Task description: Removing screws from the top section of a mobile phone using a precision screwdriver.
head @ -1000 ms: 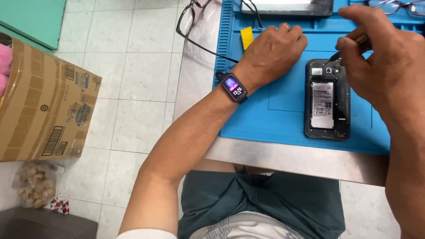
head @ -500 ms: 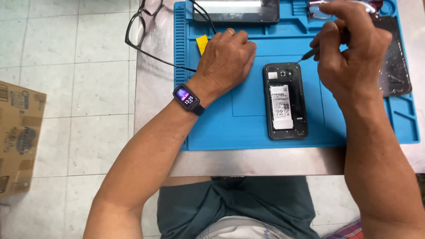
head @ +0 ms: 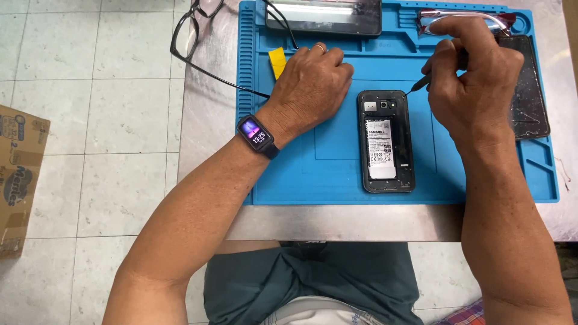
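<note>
An opened black phone [head: 386,141] lies back-up on the blue work mat [head: 337,174], its battery exposed. My right hand [head: 475,84] grips a thin screwdriver [head: 419,84] whose tip hovers just off the phone's top right corner. My left hand [head: 313,84] rests palm-down on the mat just left of the phone, fingers curled, holding nothing I can see. A smartwatch [head: 257,135] sits on that wrist. A yellow pick [head: 277,62] lies by the left hand.
Black-framed glasses [head: 198,36] lie at the table's left edge. Another dark phone [head: 325,16] lies at the mat's top, a detached black panel [head: 530,90] at the right. A cardboard box [head: 21,180] stands on the tiled floor, left.
The view has shifted left and down, so the mat and phone now sit more central. The right hand keeps the screwdriver near the phone's top corner; the left hand stays on the mat.
</note>
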